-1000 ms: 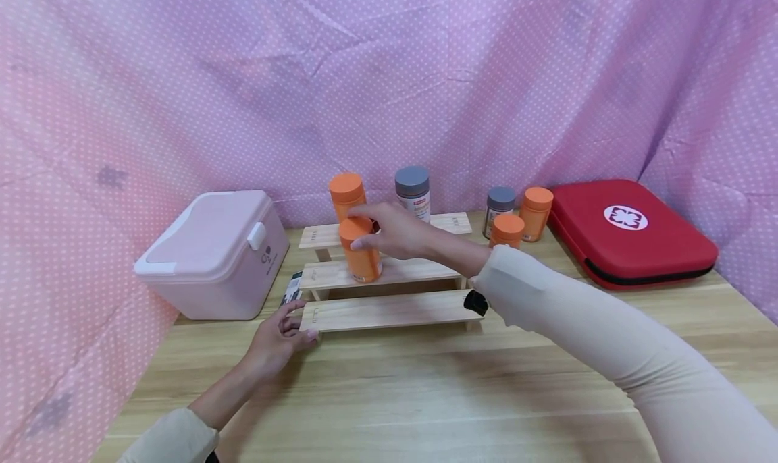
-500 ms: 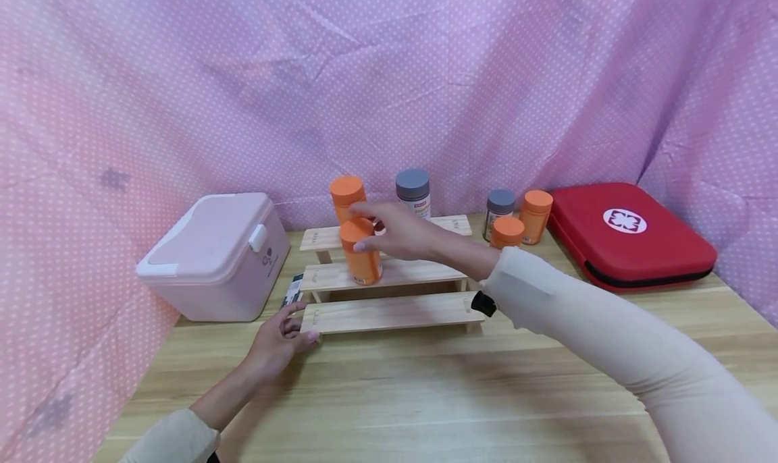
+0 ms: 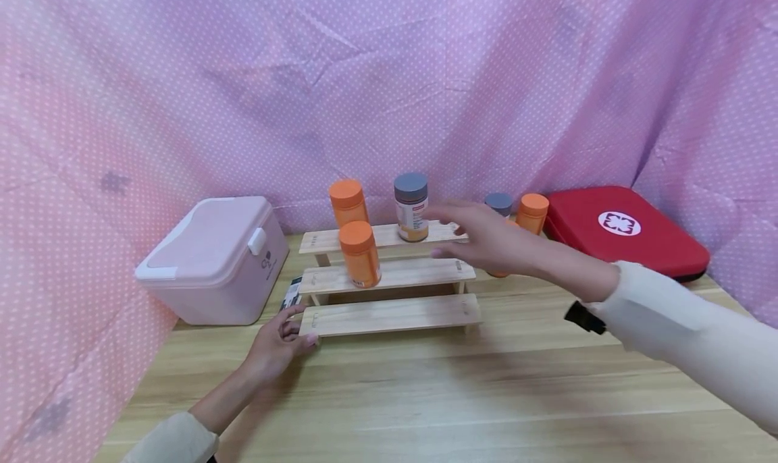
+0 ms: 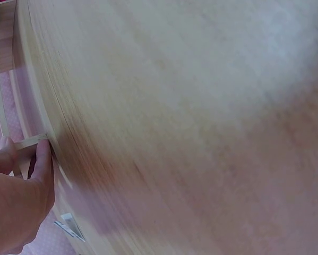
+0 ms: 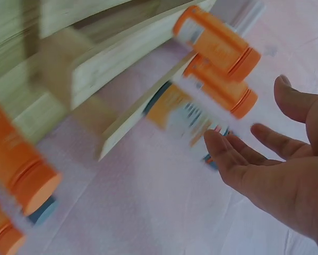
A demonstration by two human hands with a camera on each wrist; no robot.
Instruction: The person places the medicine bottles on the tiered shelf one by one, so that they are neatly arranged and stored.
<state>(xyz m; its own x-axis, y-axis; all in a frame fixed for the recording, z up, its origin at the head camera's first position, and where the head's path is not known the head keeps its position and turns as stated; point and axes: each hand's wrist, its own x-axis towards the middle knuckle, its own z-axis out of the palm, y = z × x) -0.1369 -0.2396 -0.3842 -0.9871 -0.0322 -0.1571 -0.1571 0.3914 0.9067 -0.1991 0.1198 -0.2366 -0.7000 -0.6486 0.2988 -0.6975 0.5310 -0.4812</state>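
A three-tier wooden step rack (image 3: 389,316) stands on the table. My left hand (image 3: 273,345) pinches the left end of its lowest step; in the left wrist view, thumb and fingers (image 4: 43,159) close round that end. One orange bottle (image 3: 361,255) stands on the middle step, another orange bottle (image 3: 349,205) behind it on the top step. Right of that one, also on top, is a bottle with a grey lid (image 3: 412,210). My right hand (image 3: 492,240) is in the air at the rack's right, fingers spread and holding nothing.
At the right, partly hidden by my right hand, are another grey-lidded bottle (image 3: 500,204) and orange bottles (image 3: 532,214). A red zip case (image 3: 644,237) lies beyond them. A pale pink lidded box (image 3: 213,260) sits at the left, and a pink dotted cloth (image 3: 389,92) hangs behind.
My right hand has let go of the orange bottle on the middle step and moved right, away from it. That bottle stays standing. My left hand keeps its hold on the rack.
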